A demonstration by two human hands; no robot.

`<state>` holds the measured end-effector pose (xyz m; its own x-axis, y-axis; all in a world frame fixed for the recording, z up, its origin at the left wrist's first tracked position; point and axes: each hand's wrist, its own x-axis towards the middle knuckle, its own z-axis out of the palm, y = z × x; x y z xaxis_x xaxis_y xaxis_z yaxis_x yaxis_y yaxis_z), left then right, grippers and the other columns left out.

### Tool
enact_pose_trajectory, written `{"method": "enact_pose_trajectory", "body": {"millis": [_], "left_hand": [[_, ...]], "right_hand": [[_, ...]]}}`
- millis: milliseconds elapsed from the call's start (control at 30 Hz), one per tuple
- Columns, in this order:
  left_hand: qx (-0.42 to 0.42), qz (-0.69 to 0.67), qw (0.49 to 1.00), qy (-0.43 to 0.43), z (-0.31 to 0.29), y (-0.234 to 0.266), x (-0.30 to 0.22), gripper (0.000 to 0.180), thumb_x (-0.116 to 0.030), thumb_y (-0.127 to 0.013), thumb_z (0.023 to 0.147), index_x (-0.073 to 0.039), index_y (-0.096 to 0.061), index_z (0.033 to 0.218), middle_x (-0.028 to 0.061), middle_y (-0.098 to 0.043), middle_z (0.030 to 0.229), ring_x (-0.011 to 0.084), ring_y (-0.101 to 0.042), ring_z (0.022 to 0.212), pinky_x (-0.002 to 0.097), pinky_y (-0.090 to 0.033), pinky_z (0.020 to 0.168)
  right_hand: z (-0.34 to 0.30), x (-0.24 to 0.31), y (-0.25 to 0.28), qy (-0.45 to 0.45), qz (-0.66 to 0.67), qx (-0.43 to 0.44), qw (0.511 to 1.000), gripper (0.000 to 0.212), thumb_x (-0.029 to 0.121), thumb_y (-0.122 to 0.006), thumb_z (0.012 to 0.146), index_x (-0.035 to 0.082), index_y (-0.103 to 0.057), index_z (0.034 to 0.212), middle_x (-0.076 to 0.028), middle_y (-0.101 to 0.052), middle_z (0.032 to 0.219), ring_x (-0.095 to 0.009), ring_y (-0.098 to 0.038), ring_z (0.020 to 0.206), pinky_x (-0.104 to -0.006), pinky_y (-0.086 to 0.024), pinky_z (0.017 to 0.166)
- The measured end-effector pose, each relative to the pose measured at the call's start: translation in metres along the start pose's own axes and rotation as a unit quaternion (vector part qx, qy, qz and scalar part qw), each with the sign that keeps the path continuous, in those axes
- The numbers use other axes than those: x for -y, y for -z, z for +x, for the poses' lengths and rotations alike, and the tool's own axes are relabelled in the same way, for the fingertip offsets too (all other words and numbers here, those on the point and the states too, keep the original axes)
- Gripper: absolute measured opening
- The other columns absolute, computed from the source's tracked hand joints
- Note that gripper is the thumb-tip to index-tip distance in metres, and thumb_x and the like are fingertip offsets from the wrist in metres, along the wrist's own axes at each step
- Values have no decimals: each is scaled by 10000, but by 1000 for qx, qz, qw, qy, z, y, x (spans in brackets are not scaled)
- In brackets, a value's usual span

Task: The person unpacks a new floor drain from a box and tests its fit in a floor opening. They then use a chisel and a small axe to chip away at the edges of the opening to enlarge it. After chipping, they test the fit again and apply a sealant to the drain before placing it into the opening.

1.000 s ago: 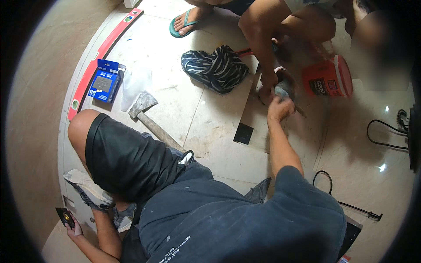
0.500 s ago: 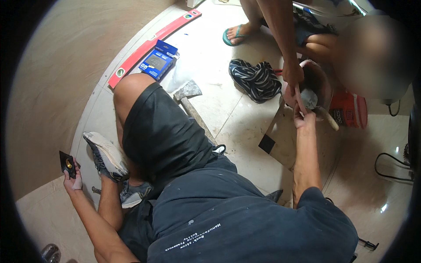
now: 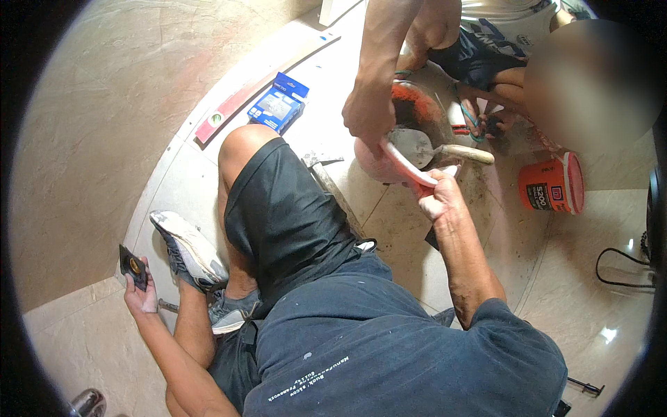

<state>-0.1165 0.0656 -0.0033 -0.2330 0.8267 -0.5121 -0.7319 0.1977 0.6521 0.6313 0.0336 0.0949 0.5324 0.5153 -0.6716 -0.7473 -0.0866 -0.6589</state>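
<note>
At the left, my left hand (image 3: 142, 295) grips a flat black square piece (image 3: 132, 267) with a round gold-coloured centre, close to the wall. My right hand (image 3: 439, 197) is closed on the rim of a pinkish bucket (image 3: 369, 158), which is tilted toward me. A co-worker's hand (image 3: 369, 111) also holds this bucket's rim, farther left. Inside lies a trowel (image 3: 410, 147), its pale wooden handle sticking out over the right side. Reddish residue coats part of the bucket's inner wall.
Along the curved wall edge lies a red spirit level (image 3: 233, 115), with a blue box (image 3: 276, 108) beside it. A hatchet (image 3: 325, 167) rests on the tiles near my knee. An orange-red bucket (image 3: 549, 184) stands at the right. The co-worker crouches at the far right.
The pinkish bucket has come left and nearer, with my right hand and the co-worker's hand on its rim. The striped cloth is no longer visible. My left hand still holds the black piece.
</note>
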Motion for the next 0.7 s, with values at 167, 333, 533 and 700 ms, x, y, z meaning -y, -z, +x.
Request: {"method": "enact_pose_trajectory", "body": {"millis": [167, 333, 533, 700], "left_hand": [[22, -27, 999, -2, 2, 9, 20, 479, -166, -520, 1072, 117, -434, 1448, 298, -535, 1438, 358, -568, 1311, 390, -580, 974], [-9, 10, 1000, 21, -7, 7, 32, 502, -184, -519, 1074, 103, -413, 1472, 285, -522, 1468, 376, -544, 1347, 400, -579, 967], [-7, 20, 999, 25, -4, 27, 32, 502, -207, -479, 1088, 96, -408, 1483, 293, -514, 1478, 373, -555, 1335, 403, -575, 968], [-41, 12, 999, 15, 6, 16, 44, 517, -214, -476, 1087, 98, -395, 1491, 298, -499, 1491, 376, -566, 1310, 419, -577, 964]], "right_hand": [[38, -34, 46, -11, -13, -15, 1000, 355, -59, -560, 872, -126, -413, 1187, -237, -546, 1156, -375, -679, 946, -521, -658, 823], [-13, -39, 56, -60, -154, 185, 969, 675, 501, -606, 1025, -49, -434, 1378, -247, -629, 1223, -303, -709, 965, -482, -624, 822], [-27, 46, 23, 505, -820, 37, 267, 403, 352, -711, 917, 67, -662, 1197, -235, -603, 1176, -414, -713, 794, -495, -585, 770], [6, 53, 42, 331, -919, 29, 215, 286, 189, -599, 951, 35, -679, 1178, -229, -562, 1182, -399, -724, 836, -517, -590, 788]]}}
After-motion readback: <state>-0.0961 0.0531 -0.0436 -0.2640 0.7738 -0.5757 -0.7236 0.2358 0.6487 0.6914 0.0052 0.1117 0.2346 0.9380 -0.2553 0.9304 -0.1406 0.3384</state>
